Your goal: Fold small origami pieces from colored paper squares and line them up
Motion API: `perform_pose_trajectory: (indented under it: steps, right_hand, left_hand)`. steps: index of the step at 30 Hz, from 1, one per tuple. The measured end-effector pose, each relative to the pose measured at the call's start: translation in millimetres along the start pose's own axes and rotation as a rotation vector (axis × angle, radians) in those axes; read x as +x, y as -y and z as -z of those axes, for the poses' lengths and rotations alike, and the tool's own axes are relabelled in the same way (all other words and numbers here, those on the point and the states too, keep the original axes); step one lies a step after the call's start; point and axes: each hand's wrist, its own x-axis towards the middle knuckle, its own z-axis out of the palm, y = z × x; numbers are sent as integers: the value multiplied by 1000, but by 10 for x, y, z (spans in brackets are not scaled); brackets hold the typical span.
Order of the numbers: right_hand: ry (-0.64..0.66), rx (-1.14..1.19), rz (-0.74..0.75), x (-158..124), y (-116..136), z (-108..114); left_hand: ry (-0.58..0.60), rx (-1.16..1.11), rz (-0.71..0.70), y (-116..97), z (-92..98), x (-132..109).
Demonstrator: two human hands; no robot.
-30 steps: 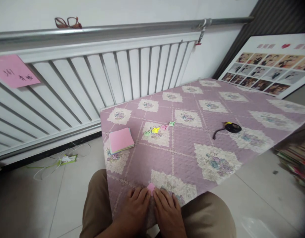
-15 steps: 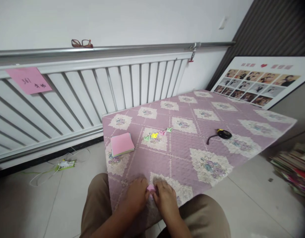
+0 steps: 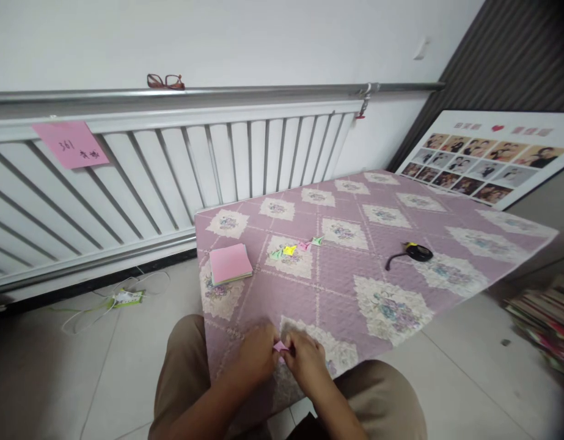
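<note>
A small pink folded paper [image 3: 280,346] sits at the near edge of the purple flowered table cover [image 3: 346,275]. My left hand [image 3: 258,355] and my right hand [image 3: 308,362] both pinch it between their fingertips, fingers curled in. Farther back on the cover lies a pink pad of square papers [image 3: 230,264]. Beside the pad, several tiny folded paper pieces [image 3: 294,248] in green, yellow and pink lie in a row.
A black tape measure [image 3: 414,253] lies to the right on the cover. A white radiator [image 3: 172,165] with a pink note [image 3: 71,144] and red glasses [image 3: 166,81] stands behind. A photo board [image 3: 487,159] leans at right. Cords [image 3: 117,298] lie on the floor.
My hands went from lying flat over the pink paper to pinching it with curled fingers. The view has tilted up slightly.
</note>
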Motion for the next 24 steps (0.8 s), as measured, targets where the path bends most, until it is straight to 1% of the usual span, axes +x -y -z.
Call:
perform_pose_trajectory:
  steps: [4, 6, 7, 9, 11, 13, 15, 17, 20, 24]
  right_hand:
    - [4, 52, 88, -35, 38, 48]
    - [0, 73, 141, -34, 58, 71]
    - [-7, 79, 169, -32, 70, 75]
    - [-30, 85, 220, -32, 95, 59]
    - [-90, 74, 288, -45, 116, 2]
    - [-164, 37, 361, -75, 121, -86]
    - [-216, -10, 407, -121, 112, -179]
    - [-225, -24, 411, -176, 93, -248]
    - [-201, 29, 384, -249, 62, -279]
    - [-152, 104, 349, -291, 30, -259]
  left_hand:
    - [-7, -36, -99, 74, -22, -29]
    - [-31, -48, -129, 108, -21, -71]
    - [-67, -40, -142, 129, -27, -97]
    - [-178, 36, -186, 181, -57, -149]
    - [-278, 145, -235, 243, -107, -190]
    - [-330, 242, -285, 303, -165, -222]
    - [-349, 293, -324, 350, -221, -254]
    - [-358, 321, -358, 382, -273, -295]
    - [-355, 299, -368, 408, -343, -378]
    - [-350, 248, -327, 420, -402, -475]
